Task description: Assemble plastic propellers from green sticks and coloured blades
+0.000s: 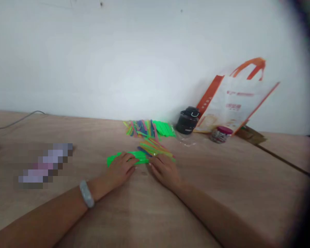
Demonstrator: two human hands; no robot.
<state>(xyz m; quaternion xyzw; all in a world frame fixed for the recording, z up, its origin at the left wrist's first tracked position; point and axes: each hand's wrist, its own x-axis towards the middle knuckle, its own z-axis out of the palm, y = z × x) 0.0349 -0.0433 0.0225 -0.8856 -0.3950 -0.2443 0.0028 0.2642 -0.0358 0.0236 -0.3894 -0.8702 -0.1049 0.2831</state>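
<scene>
Both of my hands rest on a wooden table (pixel 222 193). My left hand (pixel 121 168), with a pale bracelet on the wrist, lies with fingers flat over a bundle of bright green sticks (pixel 126 158). My right hand (pixel 164 170) lies beside it, fingers stretched onto the right end of the green sticks and the near edge of a loose heap of mixed coloured sticks (pixel 155 147). A second pile of coloured and green sticks (pixel 150 128) lies farther back near the wall. The picture is blurred.
A white and orange bag (pixel 232 103) leans on the wall at the back right. A black round container (pixel 188 120) and a small jar with a pink lid (pixel 220 134) stand in front of it. A cable (pixel 15 120) runs at the far left.
</scene>
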